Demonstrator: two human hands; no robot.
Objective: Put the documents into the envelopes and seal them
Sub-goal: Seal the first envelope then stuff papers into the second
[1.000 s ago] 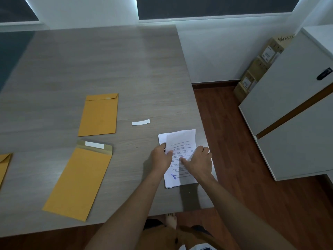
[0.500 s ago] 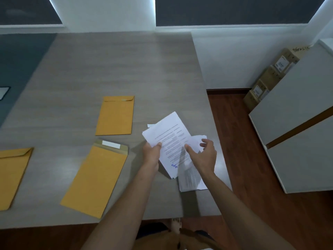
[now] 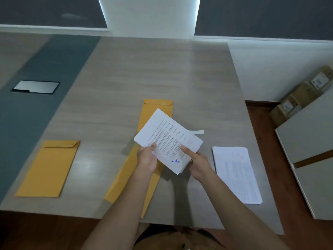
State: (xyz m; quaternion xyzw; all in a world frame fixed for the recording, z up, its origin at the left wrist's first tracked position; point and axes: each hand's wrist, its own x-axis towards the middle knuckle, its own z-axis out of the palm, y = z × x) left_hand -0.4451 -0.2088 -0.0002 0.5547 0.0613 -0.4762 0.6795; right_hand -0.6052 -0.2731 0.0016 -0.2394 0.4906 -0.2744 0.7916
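Fingers [image 3: 185, 149] of both hands pinch thin, seemingly folded—rectangular—documents [image 3: 167, 139].

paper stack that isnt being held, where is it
In the head view the paper stack lies flat near the table's right edge, just right of the right hand.

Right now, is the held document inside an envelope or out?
Out: both the left hand and right hand hold the document above the envelopes, fully visible.

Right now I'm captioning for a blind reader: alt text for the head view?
Both hands, left hand and right hand, hold a folded document above a table with three brown envelopes and a paper stack.
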